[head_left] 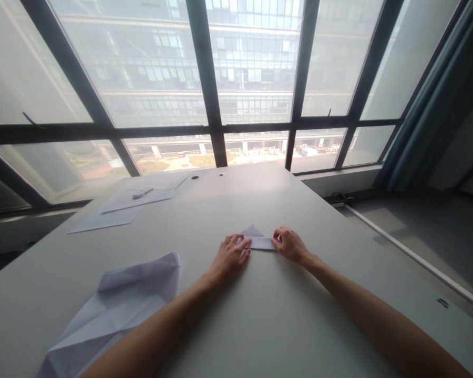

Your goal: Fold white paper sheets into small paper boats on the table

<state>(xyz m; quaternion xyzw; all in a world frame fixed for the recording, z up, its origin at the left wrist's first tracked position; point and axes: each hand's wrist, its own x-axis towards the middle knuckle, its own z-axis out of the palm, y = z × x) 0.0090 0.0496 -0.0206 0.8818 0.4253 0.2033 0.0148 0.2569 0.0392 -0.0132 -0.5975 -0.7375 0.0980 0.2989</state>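
Observation:
A small folded sheet of white paper [260,243] lies on the table, with a pointed triangular flap at its far side and a flat band along its near side. My left hand [232,254] holds the left end of this paper, its fingers bent over the top and pressing down. At the other end, my right hand [289,244] pinches the band's right corner between thumb and curled fingers. The paper under the fingertips is hidden. Left of my left forearm is a larger creased sheet of paper [130,296], partly unfolded and partly covered by the arm.
The white table [319,325] reaches to the tall windows. Flat paper sheets [118,200] lie at its far left, with a small whitish object [142,193] on top. A round cable hole [194,177] is near the far edge. A blue curtain [421,115] hangs at right.

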